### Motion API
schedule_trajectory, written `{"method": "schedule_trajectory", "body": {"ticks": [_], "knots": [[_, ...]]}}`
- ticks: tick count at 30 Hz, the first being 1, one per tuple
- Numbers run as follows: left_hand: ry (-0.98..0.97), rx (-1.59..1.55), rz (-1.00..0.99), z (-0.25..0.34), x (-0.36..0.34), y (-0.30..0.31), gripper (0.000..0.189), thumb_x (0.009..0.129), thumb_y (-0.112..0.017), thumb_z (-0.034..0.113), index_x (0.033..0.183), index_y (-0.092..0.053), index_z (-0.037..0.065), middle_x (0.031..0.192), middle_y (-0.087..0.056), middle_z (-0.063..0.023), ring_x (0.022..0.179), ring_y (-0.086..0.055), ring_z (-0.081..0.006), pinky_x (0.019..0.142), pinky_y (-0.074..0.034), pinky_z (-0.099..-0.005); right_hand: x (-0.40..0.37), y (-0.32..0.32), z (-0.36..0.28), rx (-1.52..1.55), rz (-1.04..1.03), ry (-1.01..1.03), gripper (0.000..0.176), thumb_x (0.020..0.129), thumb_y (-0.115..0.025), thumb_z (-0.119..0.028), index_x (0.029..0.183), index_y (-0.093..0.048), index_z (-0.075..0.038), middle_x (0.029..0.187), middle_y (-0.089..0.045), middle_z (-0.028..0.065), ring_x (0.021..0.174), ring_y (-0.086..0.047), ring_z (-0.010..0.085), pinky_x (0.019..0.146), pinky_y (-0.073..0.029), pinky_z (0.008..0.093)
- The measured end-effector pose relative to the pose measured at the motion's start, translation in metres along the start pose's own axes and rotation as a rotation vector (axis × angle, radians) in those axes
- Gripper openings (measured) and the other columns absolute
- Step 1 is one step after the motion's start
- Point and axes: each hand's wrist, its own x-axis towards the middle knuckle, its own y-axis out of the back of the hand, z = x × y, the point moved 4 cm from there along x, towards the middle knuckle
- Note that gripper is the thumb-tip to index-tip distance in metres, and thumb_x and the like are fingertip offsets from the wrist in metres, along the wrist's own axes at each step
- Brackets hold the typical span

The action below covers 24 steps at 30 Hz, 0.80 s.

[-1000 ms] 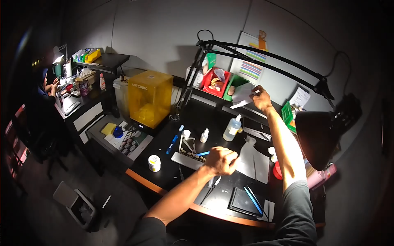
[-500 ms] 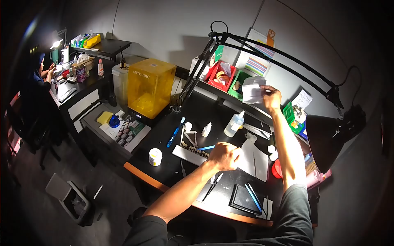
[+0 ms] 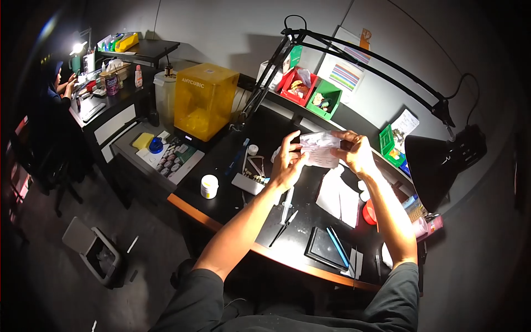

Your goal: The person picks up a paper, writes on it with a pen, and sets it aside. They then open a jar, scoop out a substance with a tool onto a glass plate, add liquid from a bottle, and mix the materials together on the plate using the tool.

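Left hand (image 3: 289, 166): a closed fist half a second ago; now opened, thumb and fingers gripping the left edge of a crumpled sheet (image 3: 319, 148).
Right hand (image 3: 355, 154): since then lowered from the bins toward mid-frame; fingers pinching the sheet's right edge.
Crumpled sheet: white, centre of frame, held above the bench; broad face toward the viewer, long axis running roughly left to right, from hand to hand.

Surroundings, near to far:
Black pad (image 3: 322, 247), lower right of centre; blue tweezers (image 3: 338, 247) lying slantwise on it.
Knife (image 3: 283, 228), dark-handled, left of the pad, tip toward upper right.
White paper (image 3: 338, 200), flat, below the right hand.
Red lid (image 3: 369, 212), beside the right forearm.
White jar (image 3: 209, 187), upright, left of centre.
Amber-covered machine (image 3: 204, 105), marked ANYCUBIC, upper left of centre.
Red bin (image 3: 297, 87) and green bin (image 3: 324, 100), side by side, upper centre; the green one is now uncovered.
Black lamp (image 3: 440, 171), right, blocking part of the shelf.
Obstruction: hands and sheet hide the bench directly behind.
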Motion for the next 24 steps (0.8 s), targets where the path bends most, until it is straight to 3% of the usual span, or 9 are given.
{"method": "schedule_trajectory", "body": {"ticks": [6,7,10,11,13,17,20,21,24], "knots": [[0.006,-0.097,0.038,0.003,0.006,0.01,0.056,0.097,-0.065,0.004,0.152,-0.055,0.008,0.132,-0.068,-0.017,0.121,-0.066,-0.0196,0.108,-0.049,-0.0339,-0.01,-0.027,-0.033,-0.235,-0.067,0.109,0.055,0.075,-0.079,-0.018,0.128,-0.078,-0.003,0.098,-0.073,0.0139,0.082,-0.07,0.0207,0.08,-0.058,0.0352],[0.017,-0.133,0.057,0.002,0.007,0.012,0.04,0.099,-0.061,0.005,0.138,-0.066,0.001,0.127,-0.071,-0.014,0.116,-0.068,-0.0181,0.104,-0.052,-0.0321,-0.011,-0.031,-0.037,-0.248,-0.081,0.136,0.054,0.075,-0.079,-0.018,0.127,-0.078,-0.003,0.098,-0.073,0.0137,0.082,-0.07,0.0211,0.079,-0.057,0.0353],[0.076,-0.339,0.107,-0.017,0.012,0.021,0.029,0.1,-0.062,0.008,0.126,-0.073,0.001,0.113,-0.075,-0.0078,0.103,-0.069,-0.0155,0.096,-0.053,-0.0307,-0.014,-0.04,-0.047,-0.331,-0.055,0.185,0.054,0.077,-0.084,-0.021,0.128,-0.077,-0.004,0.095,-0.071,0.0138,0.077,-0.067,0.0197,0.071,-0.055,0.0353],[0.064,-0.364,0.131,-0.03,0.017,0.026,0.025,0.105,-0.064,0.018,0.12,-0.074,0.0,0.109,-0.076,-0.0064,0.099,-0.069,-0.0132,0.09,-0.054,-0.0305,-0.015,-0.042,-0.053,-0.36,-0.045,0.196,0.052,0.078,-0.086,-0.021,0.126,-0.077,-0.002,0.092,-0.069,0.0128,0.073,-0.064,0.0172,0.067,-0.053,0.0338],[0.068,-0.42,0.139,-0.024,0.019,0.025,0.027,0.107,-0.065,0.023,0.119,-0.074,0.0,0.108,-0.076,-0.0056,0.096,-0.068,-0.0115,0.087,-0.053,-0.0298,-0.017,-0.045,-0.067,-0.461,-0.044,0.133,0.051,0.08,-0.089,-0.03,0.121,-0.077,-0.001,0.089,-0.067,0.0151,0.073,-0.063,0.0193,0.067,-0.052,0.037],[0.054,-0.461,0.126,-0.012,0.016,0.027,0.029,0.109,-0.067,0.028,0.117,-0.075,0.001,0.104,-0.076,-0.0039,0.092,-0.067,-0.0086,0.083,-0.053,-0.0266,-0.019,-0.053,-0.07,-0.759,0.202,0.449,0.045,0.083,-0.087,-0.031,0.115,-0.078,-0.001,0.093,-0.07,0.0179,0.088,-0.068,0.0315,0.081,-0.054,0.0466],[0.053,-0.526,0.149,-0.003,0.016,0.014,0.027,0.107,-0.071,0.028,0.116,-0.075,0.003,0.1,-0.075,-0.0021,0.089,-0.065,-0.007,0.08,-0.051,-0.025,-0.005,-0.056,-0.056,-0.593,0.219,0.559,0.036,0.086,-0.083,-0.026,0.112,-0.078,0.0,0.098,-0.074,0.0199,0.092,-0.073,0.0344,0.083,-0.056,0.0445],[0.05,-0.545,0.174,0.001,0.015,0.011,0.027,0.106,-0.072,0.028,0.116,-0.075,0.004,0.098,-0.074,-0.0014,0.088,-0.065,-0.0063,0.078,-0.05,-0.0244,-0.004,-0.057,-0.07,-0.449,0.084,0.225,0.028,0.089,-0.078,-0.021,0.108,-0.078,0.0,0.101,-0.077,0.0206,0.094,-0.076,0.0355,0.085,-0.058,0.0439],[0.093,-0.195,0.191,0.018,0.004,0.038,0.042,0.102,-0.075,0.039,0.122,-0.072,0.003,0.104,-0.073,-0.0023,0.104,-0.064,-0.0107,0.093,-0.048,-0.0303,0.011,-0.073,-0.083,-0.316,0.098,0.306,0.026,0.089,-0.074,-0.013,0.11,-0.074,0.0,0.098,-0.077,0.0221,0.092,-0.076,0.0354,0.082,-0.058,0.045]]}}
